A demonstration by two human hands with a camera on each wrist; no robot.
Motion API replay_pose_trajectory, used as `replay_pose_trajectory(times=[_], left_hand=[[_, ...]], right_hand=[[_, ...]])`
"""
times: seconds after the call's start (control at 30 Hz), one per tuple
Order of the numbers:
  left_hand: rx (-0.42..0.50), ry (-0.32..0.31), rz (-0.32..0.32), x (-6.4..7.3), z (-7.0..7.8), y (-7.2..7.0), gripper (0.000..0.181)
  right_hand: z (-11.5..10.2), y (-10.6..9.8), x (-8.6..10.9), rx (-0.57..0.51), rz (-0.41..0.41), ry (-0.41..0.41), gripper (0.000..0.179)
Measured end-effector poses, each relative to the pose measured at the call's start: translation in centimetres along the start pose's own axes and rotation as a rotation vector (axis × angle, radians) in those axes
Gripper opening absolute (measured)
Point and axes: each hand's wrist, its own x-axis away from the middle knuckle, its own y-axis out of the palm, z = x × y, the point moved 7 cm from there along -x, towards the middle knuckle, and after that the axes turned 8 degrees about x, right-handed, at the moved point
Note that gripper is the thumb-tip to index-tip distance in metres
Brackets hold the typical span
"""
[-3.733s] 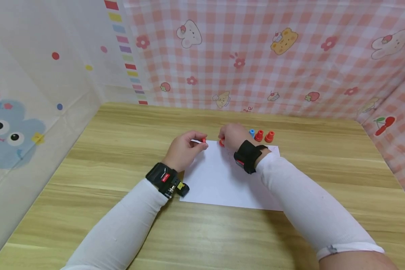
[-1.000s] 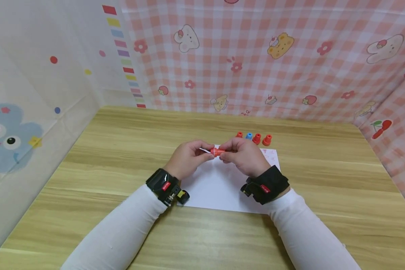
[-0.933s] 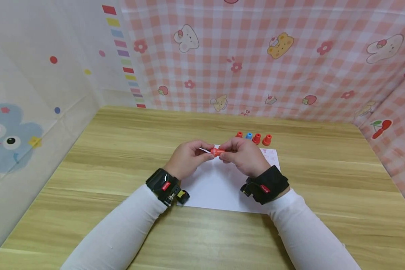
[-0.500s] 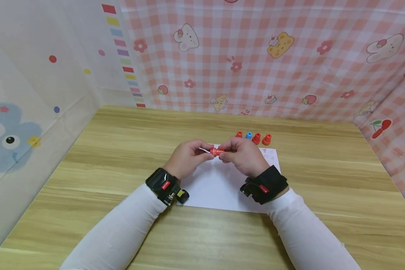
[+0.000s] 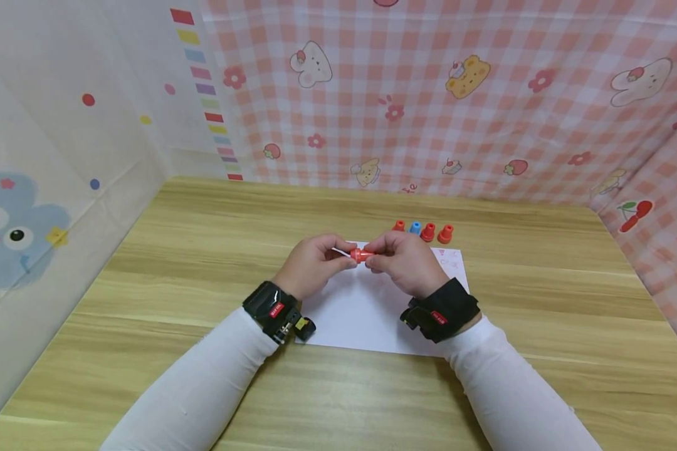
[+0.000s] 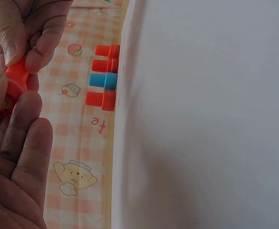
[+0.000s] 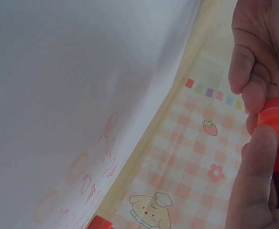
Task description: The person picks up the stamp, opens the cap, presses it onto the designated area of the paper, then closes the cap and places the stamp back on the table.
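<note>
Above the far part of a white sheet of paper (image 5: 367,307), both hands meet at one small red stamp (image 5: 362,255), which lies sideways between them. My left hand (image 5: 310,266) pinches its wider end between thumb and fingers. The narrower handle is pinched by my right hand (image 5: 409,260). In the left wrist view a pale ring runs round the red stamp (image 6: 17,85); fingers cover much of it. Faint red stamped prints (image 7: 86,183) mark the paper in the right wrist view.
Just beyond the paper several stamps stand upright in a row: a red stamp (image 5: 446,234) at the right end and one blue stamp (image 5: 415,228) among them. A pink checked cloth (image 5: 429,125) hangs behind the wooden table (image 5: 203,250).
Earlier, my right hand was at the paper's far edge by the row, and my left hand pinched a small red piece. Both hands have since come together on the stamp; lately they barely move.
</note>
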Motion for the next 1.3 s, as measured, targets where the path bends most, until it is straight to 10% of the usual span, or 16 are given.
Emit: replay_pose_trajectory(times=[1.3], left_hand=[[-0.036, 0.019, -0.019, -0.02, 0.40, 0.24, 0.013]], right_hand=[[-0.20, -0.06, 0.24, 0.091, 0.004, 0.003, 0.013]])
